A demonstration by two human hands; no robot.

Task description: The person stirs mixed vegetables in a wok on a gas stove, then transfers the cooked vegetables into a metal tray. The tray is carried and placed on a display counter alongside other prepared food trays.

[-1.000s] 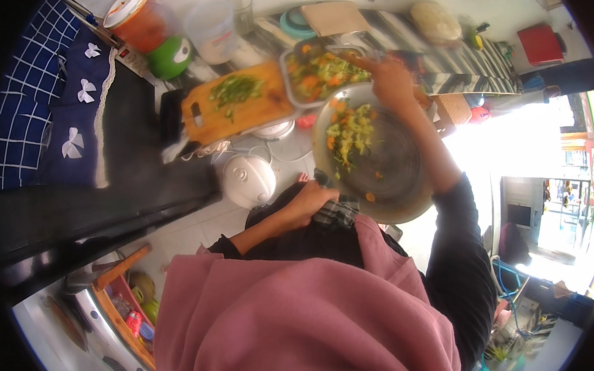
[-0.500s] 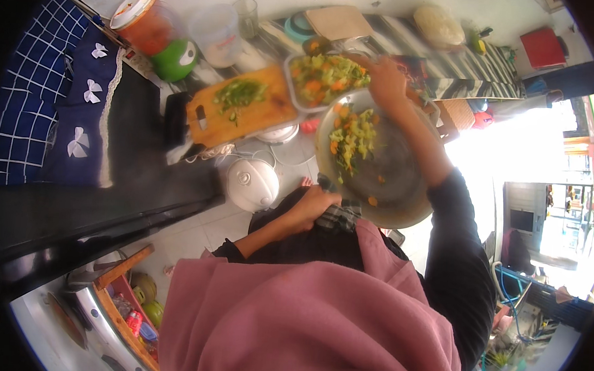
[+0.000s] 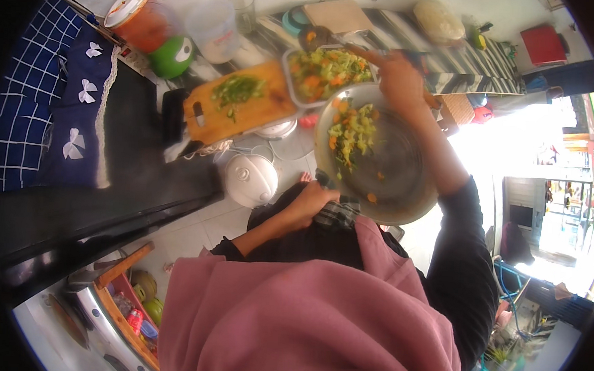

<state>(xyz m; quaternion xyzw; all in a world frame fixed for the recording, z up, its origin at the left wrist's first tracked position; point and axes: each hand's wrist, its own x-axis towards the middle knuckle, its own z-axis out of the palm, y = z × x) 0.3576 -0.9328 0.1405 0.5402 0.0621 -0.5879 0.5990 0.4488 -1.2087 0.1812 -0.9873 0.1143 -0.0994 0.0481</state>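
My left hand is closed around a dark checked cloth at the near-left edge of a wide, round metal pan; any handle under the cloth is hidden. Cooked chopped greens and carrot lie along the pan's left side. Above the pan's far rim, my right hand grips the brown handle of a ladle. Its dark round bowl, with a bit of orange in it, hangs by the far-left corner of a clear plastic tub, which is filled with the same vegetable mix.
Left of the tub lies a wooden chopping board with sliced greens. Behind it stand a white-lidded orange jar, a green round container and a glass. A white rice cooker sits low, left of the pan.
My right hand has shifted slightly right and nearer, and the ladle's bowl has risen a little toward the back. My left hand stays on the cloth.
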